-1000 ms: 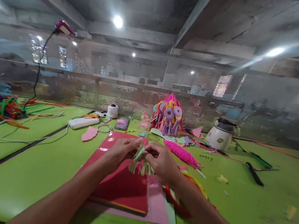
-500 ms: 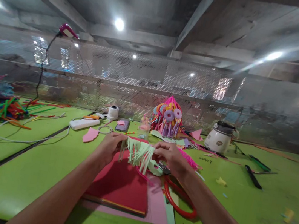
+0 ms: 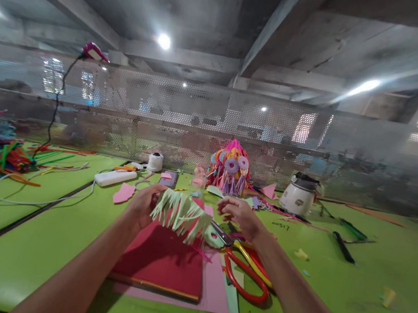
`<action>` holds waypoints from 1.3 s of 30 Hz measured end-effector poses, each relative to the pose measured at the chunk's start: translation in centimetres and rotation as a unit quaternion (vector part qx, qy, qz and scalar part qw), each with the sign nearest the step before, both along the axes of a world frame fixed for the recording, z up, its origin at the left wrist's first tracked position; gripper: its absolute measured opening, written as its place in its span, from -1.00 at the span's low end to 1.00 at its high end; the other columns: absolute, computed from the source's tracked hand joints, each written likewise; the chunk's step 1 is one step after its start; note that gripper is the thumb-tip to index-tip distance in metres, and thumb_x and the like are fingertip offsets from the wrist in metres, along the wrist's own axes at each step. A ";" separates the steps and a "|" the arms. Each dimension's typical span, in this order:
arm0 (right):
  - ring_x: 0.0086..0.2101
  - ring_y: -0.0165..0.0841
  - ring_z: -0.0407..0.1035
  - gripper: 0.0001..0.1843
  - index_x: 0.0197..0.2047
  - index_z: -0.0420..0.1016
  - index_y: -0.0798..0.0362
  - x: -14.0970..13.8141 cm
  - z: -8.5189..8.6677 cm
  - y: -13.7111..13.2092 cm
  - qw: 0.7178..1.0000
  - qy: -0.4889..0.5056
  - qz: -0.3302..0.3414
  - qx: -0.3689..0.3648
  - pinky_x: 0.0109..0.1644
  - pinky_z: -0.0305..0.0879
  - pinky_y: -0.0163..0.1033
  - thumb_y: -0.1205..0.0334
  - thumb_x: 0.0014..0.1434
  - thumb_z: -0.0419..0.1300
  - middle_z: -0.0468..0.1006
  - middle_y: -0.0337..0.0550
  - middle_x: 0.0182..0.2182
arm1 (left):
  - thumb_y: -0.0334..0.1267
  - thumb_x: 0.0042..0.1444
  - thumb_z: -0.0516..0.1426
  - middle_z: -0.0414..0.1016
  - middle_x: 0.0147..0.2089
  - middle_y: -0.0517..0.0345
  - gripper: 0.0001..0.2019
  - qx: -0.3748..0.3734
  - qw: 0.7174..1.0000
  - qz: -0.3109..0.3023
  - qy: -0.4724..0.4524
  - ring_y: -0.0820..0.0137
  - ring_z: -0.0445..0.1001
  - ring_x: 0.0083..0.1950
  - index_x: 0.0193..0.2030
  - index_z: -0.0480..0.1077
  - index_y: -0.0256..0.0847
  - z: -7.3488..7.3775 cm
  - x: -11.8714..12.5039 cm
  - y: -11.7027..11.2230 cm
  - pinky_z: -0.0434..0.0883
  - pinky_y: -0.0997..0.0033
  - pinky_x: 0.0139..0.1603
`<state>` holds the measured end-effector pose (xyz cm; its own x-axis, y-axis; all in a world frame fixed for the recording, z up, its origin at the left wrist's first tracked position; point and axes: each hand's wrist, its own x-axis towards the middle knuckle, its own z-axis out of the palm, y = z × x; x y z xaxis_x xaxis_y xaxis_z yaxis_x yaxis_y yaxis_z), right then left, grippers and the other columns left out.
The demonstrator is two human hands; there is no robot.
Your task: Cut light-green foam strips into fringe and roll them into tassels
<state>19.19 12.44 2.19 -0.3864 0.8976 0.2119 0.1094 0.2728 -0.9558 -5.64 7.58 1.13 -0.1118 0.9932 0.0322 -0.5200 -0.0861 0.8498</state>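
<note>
Between the fingers of my left hand [image 3: 145,203] is one end of a pale green fringed paper strip [image 3: 181,213], its cut strands hanging down. The strip's other end droops free to the right. My right hand [image 3: 237,215] is off the strip, fingers apart and slightly curled, with nothing seen in them. Below lies a dark red pad or stack of paper [image 3: 167,264], on top of pink paper [image 3: 217,286]. Scissors with red and yellow handles [image 3: 247,278] rest under my right wrist, blades toward the strip. A green paper piece with a hole [image 3: 215,239] lies by the blades.
At the back stands a bundle of colourful tasselled paper ornaments [image 3: 231,165]. A white pot with a dark lid [image 3: 299,194] is to its right. A white power strip [image 3: 114,177], a thread spool [image 3: 155,162] and a black-handled tool [image 3: 343,247] lie about. A perforated screen [image 3: 197,106] borders the table.
My right hand has let go of the fringed paper and moved slightly right, fingers opening. The strip's right end has dropped, while my left hand keeps hold. The scissors are more exposed.
</note>
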 end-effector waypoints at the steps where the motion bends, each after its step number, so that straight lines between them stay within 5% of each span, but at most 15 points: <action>1: -0.43 -0.40 0.34 -0.85 -0.42 0.46 0.13 -0.2 0.2 -0.1 1.000 0.001 -0.020 0.017 -0.38 0.22 -0.31 0.31 -0.14 0.12 0.47 -0.19 -0.48 | -0.35 -0.15 0.10 0.25 -0.75 0.29 -0.88 0.000 1.000 -0.008 0.004 0.54 0.23 -0.74 -0.63 0.25 -0.26 0.0 0.1 -0.1 0.22 0.55 -0.73; 4: -0.35 -0.38 0.35 -0.81 -0.36 0.49 0.10 -1.4 0.6 -1.1 0.997 0.000 -0.038 0.065 -0.29 0.23 -0.29 0.20 -0.05 0.15 0.50 -0.19 -0.41 | -0.36 -0.16 0.11 0.29 -0.73 0.26 -0.89 0.001 0.999 -0.039 0.018 0.53 0.27 -0.72 -0.63 0.27 -0.28 0.1 0.8 -0.6 0.25 0.55 -0.69; 10: -0.46 -0.42 0.31 -0.80 -0.35 0.55 0.12 -3.6 0.2 -3.7 0.985 -0.093 0.059 0.136 -0.38 0.18 -0.33 0.19 0.00 0.19 0.51 -0.22 -0.48 | -0.33 -0.17 0.15 0.28 -0.69 0.31 -0.90 0.020 0.996 -0.075 0.042 0.57 0.25 -0.69 -0.57 0.28 -0.27 0.4 1.8 -1.5 0.24 0.58 -0.67; 17: -0.54 -0.50 0.22 -0.80 -0.33 0.49 0.16 -3.6 0.0 -3.7 0.996 -0.011 0.084 0.037 -0.43 0.12 -0.36 0.26 -0.08 0.21 0.39 -0.30 -0.56 | -0.28 -0.18 0.14 0.26 -0.68 0.31 -0.89 0.026 0.994 -0.064 0.088 0.54 0.23 -0.69 -0.55 0.28 -0.26 0.4 0.6 -1.1 0.24 0.54 -0.65; 23: -0.55 -0.52 0.12 -0.68 -0.17 0.45 0.15 -3.5 0.5 -4.0 0.991 -0.022 0.114 0.070 -0.47 0.02 -0.38 0.36 -0.06 0.12 0.25 -0.35 -0.57 | -0.37 -0.24 0.21 0.42 -0.57 0.20 -0.91 0.029 0.984 0.014 0.174 0.50 0.35 -0.54 -0.51 0.39 -0.30 0.6 0.9 -0.9 0.28 0.51 -0.47; 26: -0.57 -0.51 0.09 -0.70 -0.17 0.42 0.14 -3.5 0.7 -4.3 0.986 -0.041 0.139 0.086 -0.50 -0.01 -0.37 0.35 -0.03 0.09 0.21 -0.37 -0.58 | -0.33 -0.20 0.21 0.51 -0.37 0.10 -0.87 0.111 0.945 0.093 0.292 0.40 0.42 -0.31 -0.42 0.47 -0.28 1.1 1.7 -1.5 0.29 0.47 -0.26; 31: -0.57 -0.50 0.07 -0.78 -0.21 0.41 0.12 -3.6 0.9 -4.9 0.982 -0.072 0.148 0.089 -0.50 -0.02 -0.36 0.29 0.02 0.11 0.21 -0.36 -0.58 | -0.15 -0.07 0.19 0.49 -0.30 0.04 -0.74 0.183 0.904 -0.098 0.373 0.35 0.41 -0.26 -0.29 0.44 -0.30 0.9 3.1 -2.2 0.30 0.40 -0.22; 39: -0.55 -0.51 0.09 -0.73 -0.14 0.40 0.13 -3.2 1.5 -5.2 0.981 -0.070 0.173 0.058 -0.50 -0.02 -0.36 0.34 0.02 0.15 0.23 -0.34 -0.55 | -0.15 -0.08 0.21 0.28 -0.53 0.25 -0.77 0.138 0.894 -0.193 0.381 0.54 0.21 -0.48 -0.46 0.36 -0.32 0.2 2.8 -2.2 0.16 0.48 -0.40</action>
<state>16.01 7.27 3.65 -0.6958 0.6814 0.2269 0.1202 0.4220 -0.8986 -2.85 5.38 1.35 0.3964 0.8956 0.2018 0.1650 -0.2857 0.9440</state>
